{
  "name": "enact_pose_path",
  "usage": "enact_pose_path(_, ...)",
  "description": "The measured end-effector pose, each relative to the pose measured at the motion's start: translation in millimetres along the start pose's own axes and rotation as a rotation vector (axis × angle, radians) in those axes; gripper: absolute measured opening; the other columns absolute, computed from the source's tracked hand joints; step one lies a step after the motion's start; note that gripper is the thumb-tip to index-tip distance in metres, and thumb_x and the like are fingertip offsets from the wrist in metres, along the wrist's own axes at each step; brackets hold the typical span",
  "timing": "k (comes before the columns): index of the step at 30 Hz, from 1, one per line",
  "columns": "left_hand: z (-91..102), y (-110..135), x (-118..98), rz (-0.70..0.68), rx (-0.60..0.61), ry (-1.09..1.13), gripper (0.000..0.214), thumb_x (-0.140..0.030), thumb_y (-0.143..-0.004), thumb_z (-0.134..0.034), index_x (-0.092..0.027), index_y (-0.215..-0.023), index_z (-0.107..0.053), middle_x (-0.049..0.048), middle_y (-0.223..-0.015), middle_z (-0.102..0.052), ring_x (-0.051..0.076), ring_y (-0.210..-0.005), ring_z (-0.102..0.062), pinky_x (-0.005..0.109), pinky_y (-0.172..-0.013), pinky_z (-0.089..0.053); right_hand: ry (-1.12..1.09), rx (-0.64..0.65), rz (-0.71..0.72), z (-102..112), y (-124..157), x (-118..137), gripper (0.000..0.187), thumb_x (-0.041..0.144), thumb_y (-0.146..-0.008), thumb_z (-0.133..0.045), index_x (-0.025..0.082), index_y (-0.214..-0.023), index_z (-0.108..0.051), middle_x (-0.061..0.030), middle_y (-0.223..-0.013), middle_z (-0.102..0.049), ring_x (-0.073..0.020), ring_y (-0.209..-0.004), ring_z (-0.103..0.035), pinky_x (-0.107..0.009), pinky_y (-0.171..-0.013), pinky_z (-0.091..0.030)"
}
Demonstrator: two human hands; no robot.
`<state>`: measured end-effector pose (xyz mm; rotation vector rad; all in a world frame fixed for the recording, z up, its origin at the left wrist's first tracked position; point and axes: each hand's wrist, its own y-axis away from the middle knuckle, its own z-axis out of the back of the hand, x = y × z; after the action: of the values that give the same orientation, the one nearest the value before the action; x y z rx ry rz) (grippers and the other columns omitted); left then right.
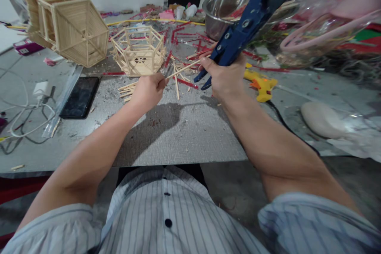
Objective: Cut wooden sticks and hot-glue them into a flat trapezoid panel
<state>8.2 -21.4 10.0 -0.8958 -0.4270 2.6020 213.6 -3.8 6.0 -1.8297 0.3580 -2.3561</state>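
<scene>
A thin wooden stick (183,68) spans the gap between my two hands. My left hand (149,90) is closed, pinching its left end. My right hand (228,75) is wrapped round a large blue hand cutter (232,41), with its thumb against the stick's other end. The cutter's two jaw tips point down and left, slightly parted and apart from the stick. Just behind my left hand stands a six-sided wooden stick frame (138,53). Loose cut sticks (176,83) lie on the table between my hands, and more sticks (127,90) lie beside my left wrist.
A larger stick-built model (81,33) lies tilted at the back left, near a black phone (79,97) and white cables. To the right are a yellow glue gun (262,83), its cord and a steel bowl (218,14). Red strips (175,33) litter the table's back.
</scene>
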Motion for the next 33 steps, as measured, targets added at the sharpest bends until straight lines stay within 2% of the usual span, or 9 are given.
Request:
enact_pose_path(3, -0.7, -3, 4, 0.005, -0.030, 0.007, 0.040, -0.017, -0.086, -0.056, -0.024, -0.055, -0.030, -0.0041, -0.049, -0.029, 0.013, -0.051, -0.024, 0.031, -0.056, -0.023, 0.015, 0.043, 0.003, -2, 2, 1, 0.050, 0.078, -0.074, -0.059, 0.043, -0.110, -0.062, -0.0041, -0.086, -0.075, -0.0355, -0.117, -0.060, -0.054, -0.086, -0.050)
enact_pose_path(7, 1.0, -9, 12, 0.036, -0.053, 0.036, 0.042, -0.017, -0.086, -0.056, -0.024, -0.054, -0.028, -0.0055, -0.046, -0.026, 0.012, -0.050, -0.022, 0.030, -0.053, -0.022, 0.097, -0.042, -0.003, -4, 5, 2, 0.043, 0.071, -0.080, -0.058, 0.040, -0.109, -0.063, -0.0039, -0.088, -0.075, -0.0324, -0.109, -0.066, -0.049, -0.078, -0.055)
enact_pose_path(11, 8.4, -9, 12, -0.009, 0.092, 0.092, 0.037, -0.018, -0.086, -0.057, -0.022, -0.055, -0.038, -0.0056, -0.049, -0.031, 0.011, -0.052, -0.028, 0.028, -0.054, -0.026, 0.067, -0.152, 0.038, -1, 0, -1, 0.031, 0.055, -0.083, -0.063, 0.032, -0.103, -0.063, -0.0049, -0.092, -0.073, -0.0298, -0.100, -0.071, -0.044, -0.072, -0.059)
enact_pose_path(15, 15.8, -8, 12, -0.089, 0.207, 0.151, 0.026, -0.021, -0.087, -0.057, -0.019, -0.061, -0.054, -0.0046, -0.052, -0.040, 0.011, -0.054, -0.036, 0.026, -0.056, -0.031, -0.026, -0.155, 0.023, 7, -7, -3, 0.024, 0.040, -0.079, -0.069, 0.029, -0.098, -0.063, -0.0029, -0.093, -0.072, -0.0257, -0.090, -0.073, -0.042, -0.074, -0.061)
enact_pose_path(20, 20.5, -7, 15, -0.084, 0.249, 0.218, 0.025, -0.029, -0.088, -0.061, -0.019, -0.065, -0.060, -0.0043, -0.051, -0.041, 0.011, -0.055, -0.041, 0.025, -0.056, -0.034, -0.069, -0.105, -0.030, 12, -9, -1, 0.026, 0.042, -0.077, -0.073, 0.028, -0.098, -0.063, -0.0021, -0.089, -0.071, -0.0245, -0.085, -0.073, -0.042, -0.075, -0.061)
enact_pose_path(26, 19.3, 2, -7, -0.135, 0.390, 0.311, 0.023, -0.027, -0.088, -0.065, -0.016, -0.068, -0.065, -0.0029, -0.058, -0.055, 0.010, -0.058, -0.048, 0.025, -0.060, -0.038, -0.168, -0.053, -0.057, 12, -15, -10, 0.034, 0.048, -0.068, -0.080, 0.030, -0.090, -0.061, -0.0037, -0.086, -0.071, -0.0264, -0.086, -0.069, -0.047, -0.080, -0.058)
enact_pose_path(29, 16.3, 2, -9, -0.043, 0.311, 0.406, 0.025, -0.023, -0.092, -0.060, -0.017, -0.068, -0.062, -0.0051, -0.052, -0.046, 0.009, -0.052, -0.044, 0.024, -0.055, -0.036, -0.171, -0.041, -0.095, 14, -20, -16, 0.035, 0.050, -0.066, -0.081, 0.032, -0.089, -0.061, -0.0041, -0.084, -0.071, -0.0289, -0.090, -0.069, -0.049, -0.080, -0.057)
enact_pose_path(31, 14.0, -1, -5, 0.089, 0.221, 0.498, 0.026, -0.021, -0.095, -0.055, -0.018, -0.070, -0.059, -0.0071, -0.049, -0.040, 0.008, -0.045, -0.037, 0.023, -0.050, -0.034, -0.171, -0.025, -0.095, 15, -20, -17, 0.034, 0.049, -0.066, -0.082, 0.031, -0.087, -0.061, -0.0041, -0.083, -0.071, -0.0289, -0.088, -0.070, -0.049, -0.079, -0.058)
enact_pose_path(33, 11.1, -4, 0, 0.233, 0.172, 0.596, 0.026, -0.018, -0.096, -0.054, -0.019, -0.070, -0.054, -0.0076, -0.050, -0.040, 0.006, -0.041, -0.035, 0.023, -0.047, -0.034, -0.145, 0.008, -0.104, 14, -17, -16, 0.035, 0.049, -0.067, -0.082, 0.031, -0.087, -0.061, -0.0040, -0.082, -0.071, -0.0290, -0.086, -0.070, -0.050, -0.076, -0.059)
